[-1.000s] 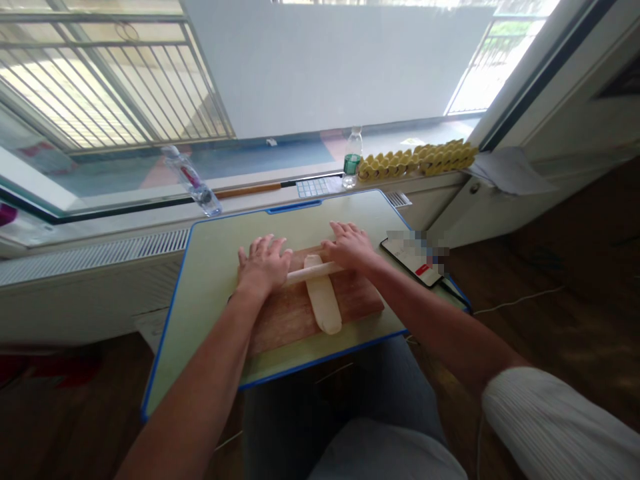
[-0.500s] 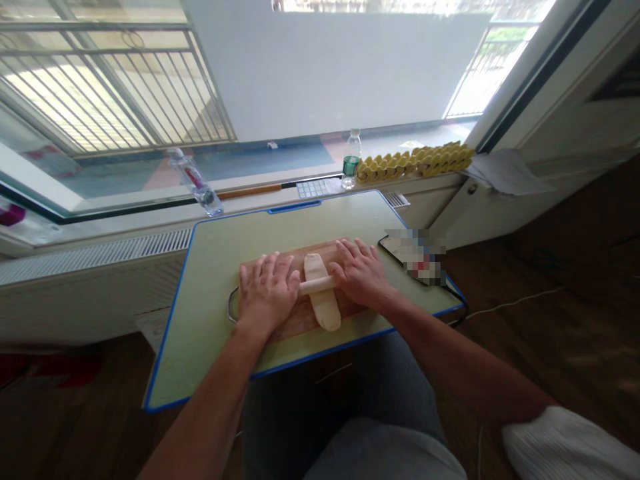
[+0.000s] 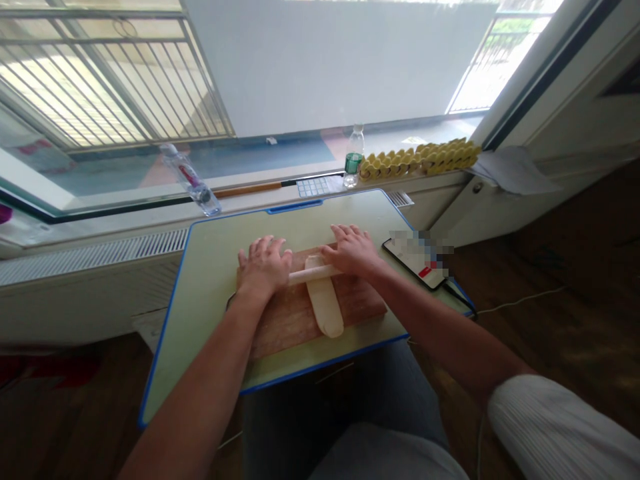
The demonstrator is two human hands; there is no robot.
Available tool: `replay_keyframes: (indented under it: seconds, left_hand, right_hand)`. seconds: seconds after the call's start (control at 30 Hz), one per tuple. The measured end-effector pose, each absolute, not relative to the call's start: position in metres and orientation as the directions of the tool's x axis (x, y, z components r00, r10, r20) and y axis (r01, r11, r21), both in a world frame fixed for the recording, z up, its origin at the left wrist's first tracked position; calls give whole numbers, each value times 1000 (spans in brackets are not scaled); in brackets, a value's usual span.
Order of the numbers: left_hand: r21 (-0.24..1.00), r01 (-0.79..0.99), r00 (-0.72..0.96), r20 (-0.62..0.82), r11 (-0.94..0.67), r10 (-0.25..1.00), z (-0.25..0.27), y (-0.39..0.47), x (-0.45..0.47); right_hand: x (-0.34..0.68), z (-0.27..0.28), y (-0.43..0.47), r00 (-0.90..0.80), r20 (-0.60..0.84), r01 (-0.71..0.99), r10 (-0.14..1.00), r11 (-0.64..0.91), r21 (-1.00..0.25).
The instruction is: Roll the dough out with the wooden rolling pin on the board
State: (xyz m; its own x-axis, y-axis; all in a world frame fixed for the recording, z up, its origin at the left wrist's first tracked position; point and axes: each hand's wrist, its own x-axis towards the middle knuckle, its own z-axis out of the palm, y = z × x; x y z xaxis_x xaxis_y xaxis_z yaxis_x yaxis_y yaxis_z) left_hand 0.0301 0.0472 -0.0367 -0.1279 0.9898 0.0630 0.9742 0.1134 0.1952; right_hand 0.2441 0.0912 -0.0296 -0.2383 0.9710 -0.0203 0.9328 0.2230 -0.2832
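Note:
A pale rolling pin [image 3: 299, 275] lies crosswise over a long flattened strip of dough [image 3: 327, 308], near the strip's far end. Beneath is a reddish-brown wooden board [image 3: 287, 323], and the near end of the dough hangs a little past its front edge. My left hand [image 3: 263, 265] rests on the pin's left end with its fingers stretched forward. On the right end lies my right hand [image 3: 353, 251], its fingers likewise extended and pointing away from me. Both palms hide the pin's ends.
A blue-edged folding table [image 3: 197, 313] carries the board and a phone [image 3: 415, 261] with a cable at the right. Along the windowsill are two plastic bottles [image 3: 191, 181] [image 3: 354, 159], a wooden stick [image 3: 250, 189] and yellow egg trays [image 3: 423, 160].
Both hands have pushed the rolling pin forward, away from me, toward the far end of the dough. More of the strip shows on the near side.

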Motion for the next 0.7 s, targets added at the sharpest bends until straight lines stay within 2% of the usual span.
replay_keyframes:
  seconds: [0.43,0.7]
  left_hand:
    - [224,968,-152,174,112,973,-37,22,37]
    - [102,992,-104,261,80,960,-42,-16,49]
  right_hand:
    - [249,-36,70,-246,152,919,957,280,-279]
    - [253,-38,34,-217,245,930,945,277,-242]
